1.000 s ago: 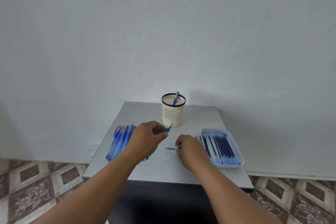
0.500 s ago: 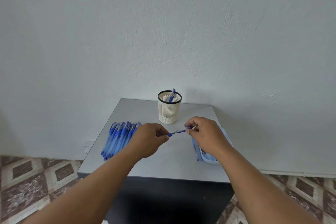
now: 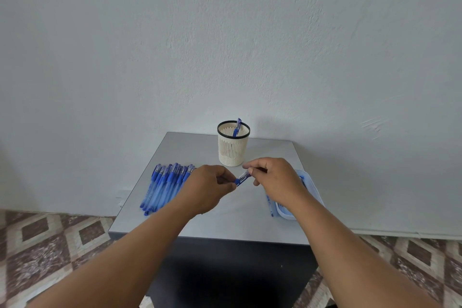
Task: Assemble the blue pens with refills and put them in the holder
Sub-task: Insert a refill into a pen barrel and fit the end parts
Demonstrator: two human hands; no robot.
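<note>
Above the middle of the grey table [image 3: 225, 222], my left hand [image 3: 207, 190] and my right hand [image 3: 277, 182] hold one blue pen [image 3: 242, 178] between them. The left pinches its lower blue end, the right pinches the upper clear end. Only a short stretch of the pen shows between the fingers. A cream mesh holder [image 3: 233, 143] with a black rim stands at the back, one blue pen [image 3: 237, 127] inside it. Several blue pens [image 3: 166, 186] lie in a row on the left. The refill tray [image 3: 311, 189] sits on the right, mostly hidden by my right wrist.
A white wall rises right behind the table. The table's front edge is near my forearms, with a dark panel under it. Patterned brown and cream floor tiles [image 3: 50, 245] show on both sides.
My right hand lifted from the table beside the tray and came up to the pen in my left hand. The two hands have closed together, so less of the pen shows.
</note>
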